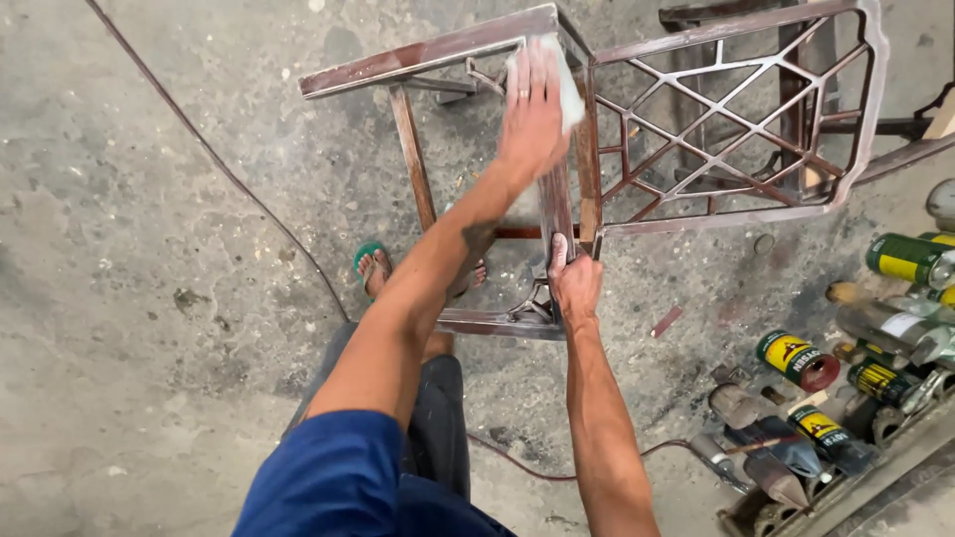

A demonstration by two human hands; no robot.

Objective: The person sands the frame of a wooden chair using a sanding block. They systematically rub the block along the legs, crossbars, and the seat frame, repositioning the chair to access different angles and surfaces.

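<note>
Bare concrete floor (149,298) lies open to the left; spray cans (846,378) crowd the right edge. Left hand (534,109) presses a white cloth (569,94) flat on the metal frame (597,149), fingers spread. Right hand (574,283) closes its grip around a lower frame bar.

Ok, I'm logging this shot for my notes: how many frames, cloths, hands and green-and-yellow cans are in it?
frame: 1
cloth: 1
hands: 2, the left hand flat on the cloth, the right hand gripping the frame
cans: 4 in clear view, with more cut off at the right edge
Total: 8
</note>
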